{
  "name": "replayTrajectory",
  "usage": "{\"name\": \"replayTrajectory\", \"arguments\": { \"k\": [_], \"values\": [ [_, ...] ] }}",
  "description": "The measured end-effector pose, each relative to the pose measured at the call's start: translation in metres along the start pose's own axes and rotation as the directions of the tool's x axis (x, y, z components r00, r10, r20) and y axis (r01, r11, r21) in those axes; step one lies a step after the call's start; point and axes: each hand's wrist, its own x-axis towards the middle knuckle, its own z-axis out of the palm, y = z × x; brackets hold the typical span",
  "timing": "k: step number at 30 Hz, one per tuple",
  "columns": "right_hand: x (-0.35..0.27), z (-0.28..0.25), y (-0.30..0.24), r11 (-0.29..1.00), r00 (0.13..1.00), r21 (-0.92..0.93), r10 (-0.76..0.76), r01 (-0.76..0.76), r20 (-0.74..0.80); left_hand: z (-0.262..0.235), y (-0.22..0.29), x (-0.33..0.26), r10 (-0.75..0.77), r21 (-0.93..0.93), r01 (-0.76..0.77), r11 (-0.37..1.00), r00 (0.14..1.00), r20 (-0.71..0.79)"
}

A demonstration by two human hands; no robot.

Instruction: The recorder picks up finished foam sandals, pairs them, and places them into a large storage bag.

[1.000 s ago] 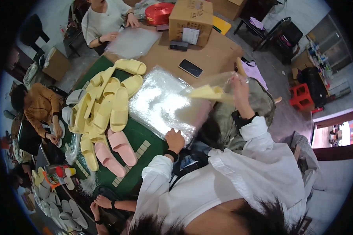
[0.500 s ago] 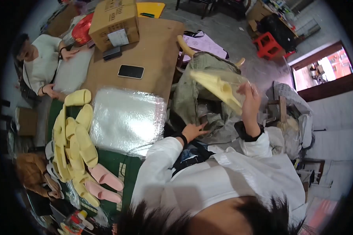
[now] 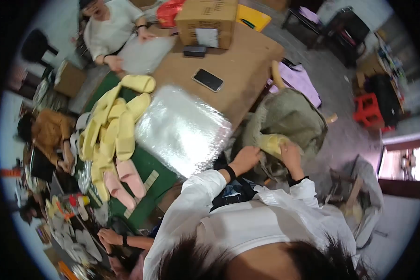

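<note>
Yellow slippers lie heaped at left on the green mat, with pink slippers just beside them. Farther right come a flat stack of shiny film and, behind it, a cardboard box whose content is hidden. Next, the left hand has its fingers bent closed, seeming to pinch the rim of the sack; I think it should hold this rim wide. Then one more yellow slipper, maybe a pair, is at the sack's mouth, its right end held by the nearly closed right hand; better to lower it without catching the cloth. Deeper content cannot be seen.
</note>
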Motion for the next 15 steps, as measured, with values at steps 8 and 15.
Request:
{"name": "replayTrajectory", "arguments": {
  "k": [8,15],
  "values": [
    [0.043,0.034,-0.010,0.947,0.626,-0.150,-0.064,0.282,0.777,-0.022,0.000,-0.018,-0.154,-0.064,0.148,0.987,0.983,-0.098],
    [0.049,0.057,-0.082,0.877,0.584,0.002,-0.322,0.481,0.745,-0.065,-0.018,-0.061,-0.221,0.089,0.237,0.967,0.962,-0.162]
  ]
}}
